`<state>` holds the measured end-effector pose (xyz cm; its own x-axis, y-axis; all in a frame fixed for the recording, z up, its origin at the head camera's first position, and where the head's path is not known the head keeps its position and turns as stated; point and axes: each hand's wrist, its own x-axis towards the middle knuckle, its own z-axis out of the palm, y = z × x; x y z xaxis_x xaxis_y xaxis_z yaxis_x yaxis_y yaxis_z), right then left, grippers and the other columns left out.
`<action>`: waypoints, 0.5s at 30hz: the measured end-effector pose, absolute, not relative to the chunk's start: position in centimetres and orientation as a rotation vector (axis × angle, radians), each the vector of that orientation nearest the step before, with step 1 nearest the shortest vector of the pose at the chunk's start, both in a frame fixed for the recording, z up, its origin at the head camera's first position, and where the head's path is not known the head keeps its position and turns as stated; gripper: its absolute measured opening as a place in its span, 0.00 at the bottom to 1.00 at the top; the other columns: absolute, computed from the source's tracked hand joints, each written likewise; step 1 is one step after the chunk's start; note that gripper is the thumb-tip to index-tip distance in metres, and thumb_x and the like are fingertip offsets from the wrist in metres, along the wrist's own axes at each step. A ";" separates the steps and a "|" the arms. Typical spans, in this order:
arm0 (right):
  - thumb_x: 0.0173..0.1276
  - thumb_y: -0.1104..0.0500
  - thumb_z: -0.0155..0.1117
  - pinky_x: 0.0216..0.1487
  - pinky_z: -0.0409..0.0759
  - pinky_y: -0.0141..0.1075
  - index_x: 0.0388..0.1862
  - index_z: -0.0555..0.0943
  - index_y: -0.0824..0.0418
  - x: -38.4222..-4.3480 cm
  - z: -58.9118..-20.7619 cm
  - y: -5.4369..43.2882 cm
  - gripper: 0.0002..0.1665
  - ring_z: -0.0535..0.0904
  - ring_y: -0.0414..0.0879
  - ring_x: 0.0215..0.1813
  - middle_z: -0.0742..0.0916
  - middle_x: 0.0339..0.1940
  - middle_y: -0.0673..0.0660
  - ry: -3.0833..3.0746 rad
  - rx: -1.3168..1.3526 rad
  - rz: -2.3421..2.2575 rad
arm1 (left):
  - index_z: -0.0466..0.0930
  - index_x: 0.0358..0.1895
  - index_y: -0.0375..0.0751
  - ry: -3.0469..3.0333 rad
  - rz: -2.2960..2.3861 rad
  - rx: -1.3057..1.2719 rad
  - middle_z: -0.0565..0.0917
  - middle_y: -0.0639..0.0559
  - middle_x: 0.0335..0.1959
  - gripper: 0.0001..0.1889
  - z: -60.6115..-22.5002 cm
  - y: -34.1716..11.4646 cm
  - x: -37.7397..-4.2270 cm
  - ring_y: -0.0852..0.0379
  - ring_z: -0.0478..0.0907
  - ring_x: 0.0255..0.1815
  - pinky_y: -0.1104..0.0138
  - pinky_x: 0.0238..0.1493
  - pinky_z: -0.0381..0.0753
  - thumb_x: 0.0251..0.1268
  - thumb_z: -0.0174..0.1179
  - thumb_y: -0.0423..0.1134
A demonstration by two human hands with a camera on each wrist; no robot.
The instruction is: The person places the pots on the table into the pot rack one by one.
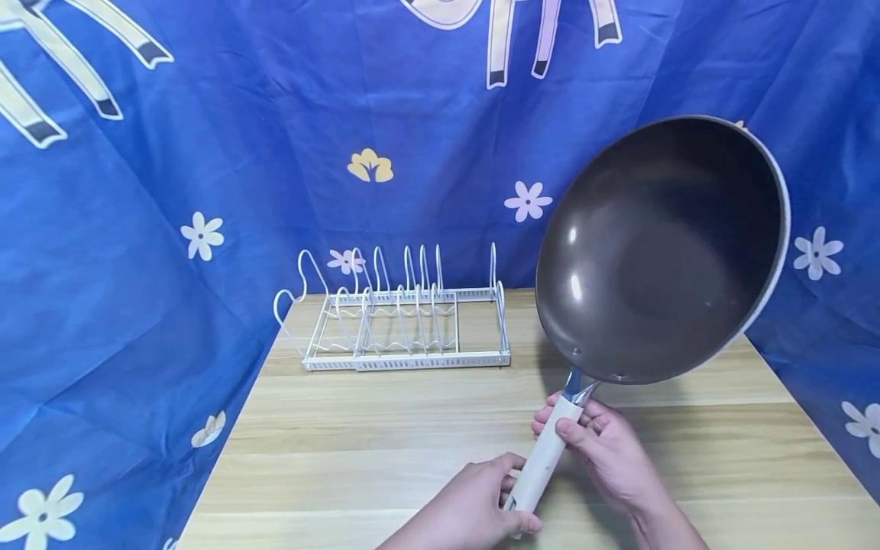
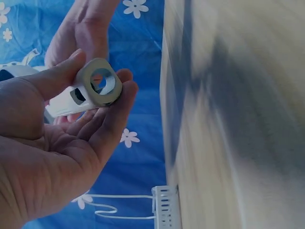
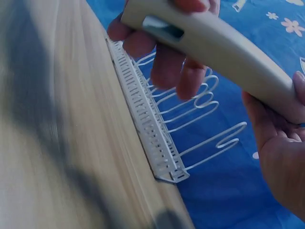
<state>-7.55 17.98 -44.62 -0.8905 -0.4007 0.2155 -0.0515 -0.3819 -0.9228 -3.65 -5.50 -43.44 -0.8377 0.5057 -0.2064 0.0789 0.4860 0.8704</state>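
A: Left hand (image 1: pixel 474 504) is curled round the butt end of the cream handle (image 1: pixel 543 458); right hand (image 1: pixel 608 451) is wrapped round the same handle nearer the bowl. The dark wok (image 1: pixel 660 252) is held tilted in the air above the right side of the tabletop (image 1: pixel 357 458), nothing supporting it from below.

B: Risk noted?

A: All the weight sits beyond the grips. If either hold is loosened, the wok is judged likely to roll about the handle and drop onto the tabletop.

B: And the white wire rack (image 1: pixel 406 321)?

A: It stands unloaded near the back edge, to the left of the wok. A careless swing could knock it askew.
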 end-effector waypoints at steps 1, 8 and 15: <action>0.84 0.73 0.52 0.67 0.88 0.38 0.63 0.80 0.63 -7.5 -44.5 17.8 0.17 0.92 0.44 0.59 0.94 0.54 0.49 1.640 -0.593 -2.357 | 0.82 0.48 0.54 2.298 1.316 0.482 0.93 0.64 0.36 0.19 -43.6 -5.6 -3.6 0.74 0.80 0.34 0.73 0.39 0.78 0.59 0.82 0.41; 0.80 0.70 0.61 0.63 0.89 0.37 0.62 0.78 0.70 -7.4 -43.0 16.4 0.14 0.94 0.45 0.55 0.95 0.50 0.47 1.908 -0.490 -2.239 | 0.85 0.51 0.53 2.252 1.498 0.369 0.95 0.57 0.41 0.19 -44.3 -6.2 -3.1 0.72 0.85 0.37 0.73 0.40 0.83 0.58 0.82 0.37; 0.77 0.65 0.70 0.62 0.90 0.37 0.64 0.76 0.77 -7.6 -41.4 14.5 0.24 0.94 0.47 0.53 0.95 0.50 0.56 2.009 -0.328 -2.172 | 0.89 0.60 0.50 2.262 1.584 0.299 0.95 0.54 0.44 0.23 -44.7 -7.1 -2.8 0.69 0.88 0.42 0.72 0.44 0.85 0.60 0.81 0.39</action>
